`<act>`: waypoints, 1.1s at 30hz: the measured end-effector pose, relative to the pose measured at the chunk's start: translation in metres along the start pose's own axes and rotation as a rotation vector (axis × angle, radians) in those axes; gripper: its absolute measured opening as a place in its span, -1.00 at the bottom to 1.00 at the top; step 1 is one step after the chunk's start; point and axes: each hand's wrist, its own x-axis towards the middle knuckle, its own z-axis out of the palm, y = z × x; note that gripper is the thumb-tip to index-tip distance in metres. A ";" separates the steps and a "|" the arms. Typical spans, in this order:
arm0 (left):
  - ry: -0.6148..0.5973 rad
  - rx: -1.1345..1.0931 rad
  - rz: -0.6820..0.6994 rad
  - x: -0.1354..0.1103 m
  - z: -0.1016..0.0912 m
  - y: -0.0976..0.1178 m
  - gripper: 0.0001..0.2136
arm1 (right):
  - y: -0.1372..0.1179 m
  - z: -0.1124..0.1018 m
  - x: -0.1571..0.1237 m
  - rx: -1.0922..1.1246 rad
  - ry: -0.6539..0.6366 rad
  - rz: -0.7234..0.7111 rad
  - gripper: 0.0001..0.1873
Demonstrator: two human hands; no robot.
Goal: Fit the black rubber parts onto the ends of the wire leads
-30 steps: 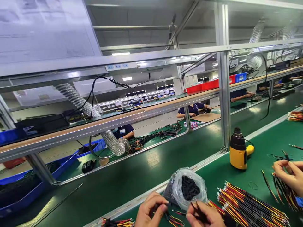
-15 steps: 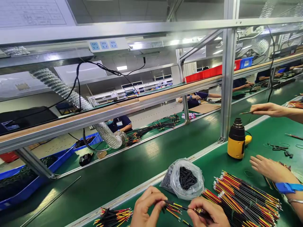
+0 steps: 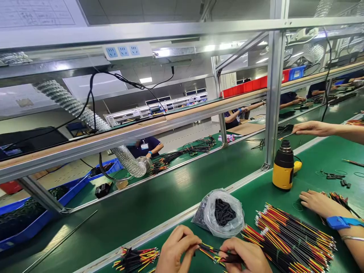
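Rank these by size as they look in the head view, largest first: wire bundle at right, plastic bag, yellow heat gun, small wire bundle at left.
Large wire bundle, then plastic bag. The yellow heat gun and small wire bundle look about alike, so I won't rank them.

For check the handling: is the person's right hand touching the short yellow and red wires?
Touching. The head view shows the right hand pinching the wires between its fingers.
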 end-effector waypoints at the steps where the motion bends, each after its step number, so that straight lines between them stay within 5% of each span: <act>1: -0.019 -0.016 -0.014 0.000 0.002 0.000 -0.84 | 0.001 0.002 0.000 0.027 -0.024 0.037 -0.91; 6: -0.161 -0.110 -0.143 0.004 0.008 0.001 -0.86 | 0.005 0.015 -0.003 0.153 -0.070 0.322 -0.59; 10: -0.077 -0.143 -0.211 0.007 0.019 0.000 -0.85 | 0.009 0.021 -0.010 0.191 -0.004 0.388 -0.55; 13: -0.038 -0.249 -0.261 0.007 0.026 -0.004 -0.82 | 0.012 0.022 -0.014 0.111 0.063 0.317 -0.62; 17: -0.056 -0.346 -0.311 0.007 0.027 -0.009 -0.80 | 0.011 0.020 -0.014 -0.116 0.109 -0.010 -0.77; 20: -0.062 -0.375 -0.331 0.007 0.023 -0.011 -0.79 | 0.007 0.019 -0.009 -0.136 0.170 -0.116 -0.78; 26: -0.064 -0.466 -0.373 0.006 0.020 -0.011 -0.80 | 0.007 0.020 -0.008 -0.039 0.231 -0.142 -0.91; 30: -0.084 -0.474 -0.351 0.006 0.023 -0.009 -0.80 | 0.008 0.021 -0.007 0.084 0.092 0.082 -0.62; 33: -0.061 -0.513 -0.348 0.006 0.029 -0.008 -0.79 | 0.008 0.020 -0.007 0.087 0.113 0.089 -0.60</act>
